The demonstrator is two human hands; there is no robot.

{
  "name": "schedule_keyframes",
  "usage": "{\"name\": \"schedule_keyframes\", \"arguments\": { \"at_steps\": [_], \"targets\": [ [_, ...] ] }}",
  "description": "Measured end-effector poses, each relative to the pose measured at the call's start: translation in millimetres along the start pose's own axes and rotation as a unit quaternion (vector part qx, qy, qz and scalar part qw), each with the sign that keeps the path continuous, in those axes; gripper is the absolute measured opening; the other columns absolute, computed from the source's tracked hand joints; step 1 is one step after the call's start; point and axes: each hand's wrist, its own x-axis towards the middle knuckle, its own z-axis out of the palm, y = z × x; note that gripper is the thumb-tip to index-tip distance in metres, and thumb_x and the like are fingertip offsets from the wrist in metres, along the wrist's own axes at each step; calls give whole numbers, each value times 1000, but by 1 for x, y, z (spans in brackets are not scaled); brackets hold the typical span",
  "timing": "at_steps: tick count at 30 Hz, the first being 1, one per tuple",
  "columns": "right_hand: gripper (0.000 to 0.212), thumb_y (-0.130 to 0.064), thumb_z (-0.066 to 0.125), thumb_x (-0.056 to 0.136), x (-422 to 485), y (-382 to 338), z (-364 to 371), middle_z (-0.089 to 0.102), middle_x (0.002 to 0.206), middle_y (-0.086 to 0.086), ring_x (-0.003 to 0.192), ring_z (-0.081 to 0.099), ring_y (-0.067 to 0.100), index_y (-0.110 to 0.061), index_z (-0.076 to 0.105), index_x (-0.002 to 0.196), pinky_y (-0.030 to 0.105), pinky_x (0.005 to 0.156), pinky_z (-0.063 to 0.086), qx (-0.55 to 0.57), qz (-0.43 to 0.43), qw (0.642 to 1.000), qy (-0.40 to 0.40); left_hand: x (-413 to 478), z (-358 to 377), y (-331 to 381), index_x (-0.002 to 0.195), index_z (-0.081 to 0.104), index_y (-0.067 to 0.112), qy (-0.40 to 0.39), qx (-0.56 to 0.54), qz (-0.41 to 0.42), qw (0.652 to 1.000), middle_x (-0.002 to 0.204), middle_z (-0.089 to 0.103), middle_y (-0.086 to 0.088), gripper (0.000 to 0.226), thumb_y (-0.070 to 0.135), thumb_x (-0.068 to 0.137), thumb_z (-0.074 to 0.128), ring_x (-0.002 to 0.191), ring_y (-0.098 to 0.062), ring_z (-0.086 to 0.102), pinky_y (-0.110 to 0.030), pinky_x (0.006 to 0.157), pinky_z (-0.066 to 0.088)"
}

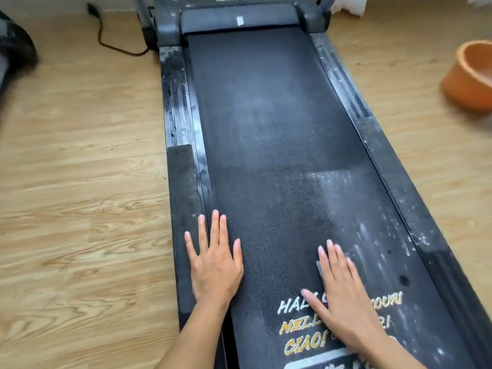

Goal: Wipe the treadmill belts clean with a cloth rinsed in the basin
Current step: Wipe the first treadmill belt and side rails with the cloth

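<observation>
The black, grainy treadmill belt (266,115) is seen running from six o'clock up to twelve. The left hand (214,265) is laid flat at seven o'clock with its fingers straight and spread and its grip released. It is set astride the belt's left edge and the left side rail (183,209). Over at five o'clock the right hand (346,302) is pressed flat on the belt, fingers straight, grip likewise released, nothing curled round. Under its fingers a grey corner of the cloth (318,266) is shown, the rest hidden by the hand. Part of the printed lettering (303,344) is also covered by that hand. Pale dust (378,235) is streaked along the belt's right side at four o'clock, and the strip between the hands is seen darker. The orange basin (471,75) is set on the wooden floor (80,155) at two o'clock, apart from the treadmill. A black power cable (102,35) is trailed across the floor at eleven o'clock.
</observation>
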Motion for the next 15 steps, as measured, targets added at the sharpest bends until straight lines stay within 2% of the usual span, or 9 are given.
{"name": "schedule_keyframes", "arguments": {
  "at_steps": [2,3,7,9,11,13,15],
  "targets": [
    [94,-76,24,100,-30,3,11,-6,175,7,162,3,26,-11,9,167,43,127,8,-1,7,1000,0,0,1,0,164,32,17,1,0,1,1000,174,18,3,70,51,103,32,163,-24,11,-63,127,12],
    [94,-76,22,100,-23,2,12,-5,175,7,162,4,26,-11,9,167,43,127,7,1,15,1000,0,0,2,0,164,32,17,3,0,2,1000,174,18,3,70,51,103,33,163,-24,10,-63,127,11],
    [100,-83,16,96,92,-11,-16,-16,174,5,160,-17,18,-15,-4,167,43,130,1,2,33,998,51,0,7,-1,164,29,17,14,2,2,1000,175,16,3,70,51,102,35,163,-24,9,-62,128,9],
    [104,-87,15,92,170,-13,-37,-13,174,5,160,-17,16,-16,-2,167,44,131,0,11,43,996,76,0,9,-1,165,28,18,19,7,5,1000,175,16,3,71,51,102,35,163,-24,9,-62,128,8],
    [109,-91,15,89,231,-15,-59,-7,175,6,161,-12,18,-16,3,167,45,131,0,20,42,997,69,0,11,-1,164,29,18,25,13,9,1000,175,16,3,71,51,102,34,163,-24,10,-62,128,10],
    [111,-92,15,88,258,-14,-69,-7,175,7,161,-11,19,-15,2,167,45,131,0,13,31,997,62,-2,10,-2,164,31,17,27,19,10,999,174,18,3,71,51,102,34,162,-25,12,-63,127,11],
    [110,-91,15,89,244,-8,-71,-13,174,6,160,-16,18,-17,-4,167,45,131,-2,16,16,999,46,-2,7,-1,164,32,17,26,18,12,999,174,19,3,71,51,102,33,162,-24,12,-63,127,11]
  ]
}}
